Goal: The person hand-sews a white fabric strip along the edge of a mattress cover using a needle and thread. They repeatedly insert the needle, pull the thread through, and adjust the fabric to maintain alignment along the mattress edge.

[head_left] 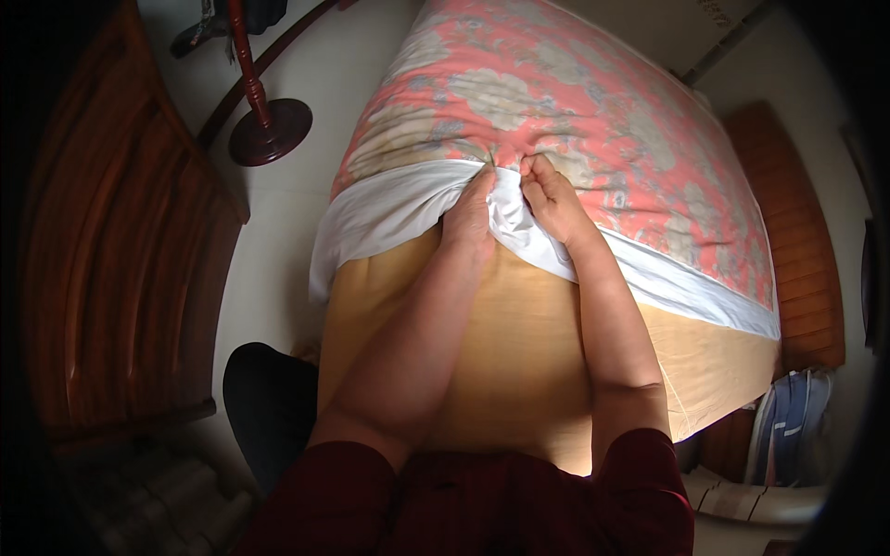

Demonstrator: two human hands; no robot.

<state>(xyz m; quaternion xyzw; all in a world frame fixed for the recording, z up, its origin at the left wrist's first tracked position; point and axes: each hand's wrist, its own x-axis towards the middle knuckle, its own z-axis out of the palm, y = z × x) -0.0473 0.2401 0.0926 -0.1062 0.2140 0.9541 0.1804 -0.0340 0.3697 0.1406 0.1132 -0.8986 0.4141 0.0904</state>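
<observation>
Before me is a bed with a pink floral quilt [626, 118] whose near edge shows a white cloth border [389, 201]. My left hand [473, 208] grips the border near its middle, the fingertips hidden in the bunched fabric. Just to its right, my right hand [553, 198] is closed on the same edge, where pink and white cloth meet. Creases run outward from between both hands. Under my forearms lies a tan sheet [521, 340], exposed on the near part of the bed.
A dark wooden panelled piece of furniture [139, 243] stands at left. Beyond it, a stand's round wooden base [271, 132] rests on the pale floor [278, 215]. At right are a wooden headboard-like panel [793, 236] and blue striped cloth [793, 424]. My dark-clad knee [268, 403] is beside the bed.
</observation>
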